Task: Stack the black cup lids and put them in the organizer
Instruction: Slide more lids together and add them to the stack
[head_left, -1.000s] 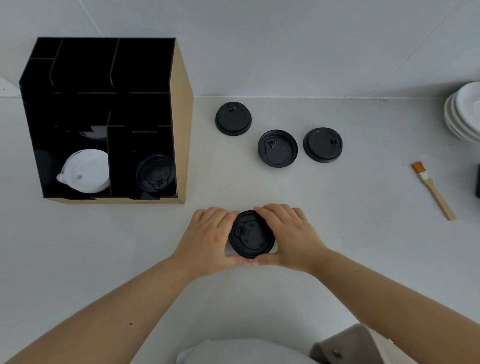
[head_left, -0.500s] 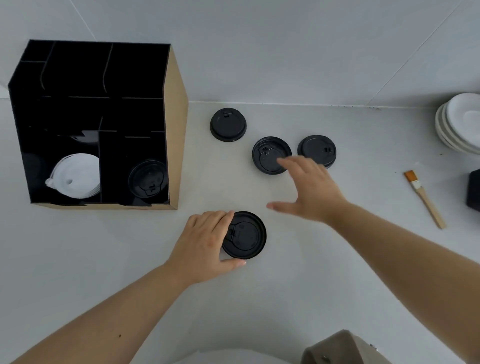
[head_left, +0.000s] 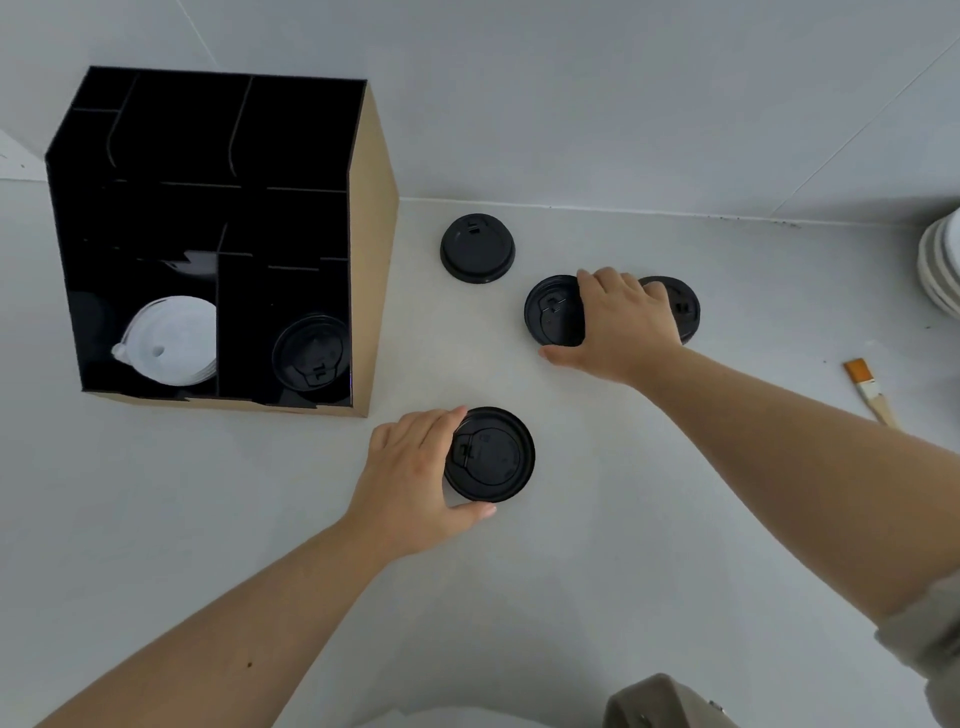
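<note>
On the bench (head_left: 649, 493), the organizer (head_left: 374, 249) stands at the back left corner, one black lid (head_left: 310, 352) inside; our left hand (head_left: 415, 478) cups the near stack of lids (head_left: 491, 454), our right hand (head_left: 626, 322) spreads over a middle lid (head_left: 550, 312)

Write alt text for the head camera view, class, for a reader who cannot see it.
On a white counter, a person's right hand reaches over the middle of three loose black lids while the left hand holds a nearer black lid. A black organizer at left holds white lids and one black lid; a brush lies at right.
</note>
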